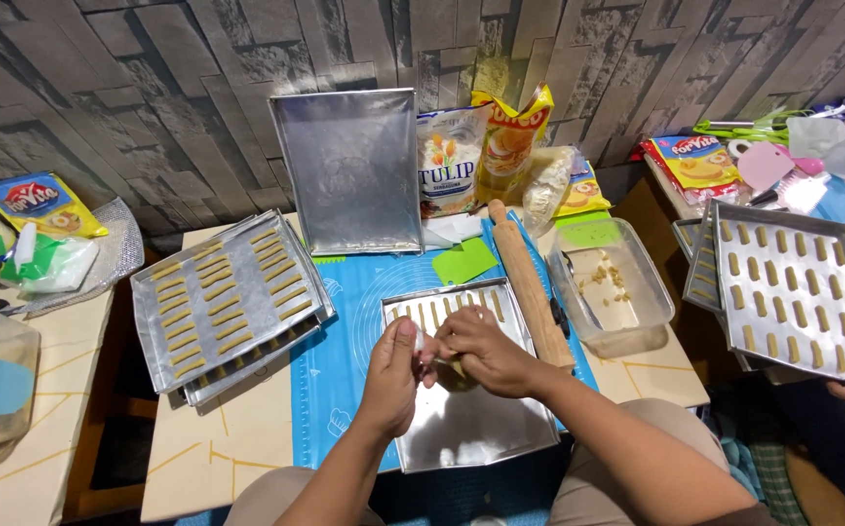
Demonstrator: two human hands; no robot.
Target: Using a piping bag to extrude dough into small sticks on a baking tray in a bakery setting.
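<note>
Both hands meet over the near half of the baking tray (500, 429): left hand (390, 375) and right hand (481, 353) pinch one small dough piece (426, 343) between fingertips (its axis hidden), dough sticks (447, 312) lying beyond.

A grey wall (150, 88) of angled stone-look slabs fills the back. Low pale wooden tables (218, 458) stand before it, evenly lit, a dark gap of floor (125, 438) between two.

What the left hand (390, 375) and right hand (481, 351) pinch between them is hidden by the fingers.
</note>
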